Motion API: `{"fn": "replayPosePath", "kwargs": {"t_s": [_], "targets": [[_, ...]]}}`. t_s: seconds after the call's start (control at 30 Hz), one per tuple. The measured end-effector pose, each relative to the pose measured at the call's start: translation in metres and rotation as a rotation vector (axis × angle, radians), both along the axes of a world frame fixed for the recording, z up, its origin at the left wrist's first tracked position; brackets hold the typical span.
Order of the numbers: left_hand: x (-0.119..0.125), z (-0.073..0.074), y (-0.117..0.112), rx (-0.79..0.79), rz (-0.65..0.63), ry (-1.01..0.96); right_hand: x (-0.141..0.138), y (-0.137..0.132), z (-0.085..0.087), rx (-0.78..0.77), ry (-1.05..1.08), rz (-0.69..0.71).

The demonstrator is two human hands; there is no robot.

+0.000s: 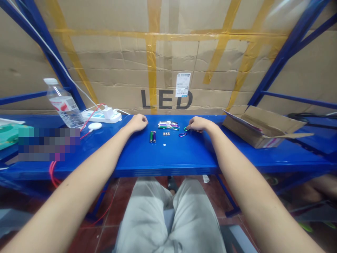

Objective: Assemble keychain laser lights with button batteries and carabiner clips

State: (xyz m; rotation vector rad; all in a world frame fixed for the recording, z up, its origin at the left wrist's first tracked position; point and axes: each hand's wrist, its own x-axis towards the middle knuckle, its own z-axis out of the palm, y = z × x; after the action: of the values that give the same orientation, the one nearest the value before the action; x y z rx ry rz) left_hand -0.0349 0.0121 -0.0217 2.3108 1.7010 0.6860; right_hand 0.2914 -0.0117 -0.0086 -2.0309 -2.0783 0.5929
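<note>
My right hand (198, 124) pinches a green carabiner (185, 129) at the table surface. Just below it lies a purple carabiner (182, 135). My left hand (138, 123) rests on the blue table (168, 158), its fingers curled in, with nothing visible in them. Between the hands lies a row of slim silver, purple and green pen-like tubes (167, 125). Nearer to me, a green cylinder (151, 137) and a purple cylinder (154, 137) stand side by side. Several small button cells (166, 134) sit to their right, and a small pale disc (164, 144) lies nearer the front edge.
An open cardboard box (263, 131) stands at the right. On the left are a water bottle (65, 105), a power strip (116, 116) with cables, and a white round charger (95, 126). A large taped carton (118, 70) walls off the back. Blue frame posts rise on both sides.
</note>
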Motion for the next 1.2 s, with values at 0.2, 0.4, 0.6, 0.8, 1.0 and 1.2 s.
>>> {"fn": "replayPosePath", "kwargs": {"t_s": [0.2,0.4,0.6,0.8,1.0,1.2], "targets": [[0.000,-0.001,0.000,0.008,0.007,0.012,0.003,-0.001,0.003,0.053,-0.022,0.070],[-0.002,-0.003,0.002,0.012,0.009,0.022,-0.005,-0.004,0.002,0.010,0.047,0.111],[-0.002,-0.003,0.004,0.003,0.012,0.026,-0.015,-0.005,-0.001,0.048,0.051,0.161],[-0.002,-0.004,0.003,0.001,0.018,0.025,-0.022,-0.008,-0.002,0.090,0.054,0.205],[-0.002,-0.003,0.002,0.007,0.017,0.015,-0.020,-0.005,-0.004,0.126,0.085,0.251],[-0.002,-0.003,0.001,-0.002,0.030,0.004,-0.012,-0.010,0.009,0.157,0.145,0.362]]}}
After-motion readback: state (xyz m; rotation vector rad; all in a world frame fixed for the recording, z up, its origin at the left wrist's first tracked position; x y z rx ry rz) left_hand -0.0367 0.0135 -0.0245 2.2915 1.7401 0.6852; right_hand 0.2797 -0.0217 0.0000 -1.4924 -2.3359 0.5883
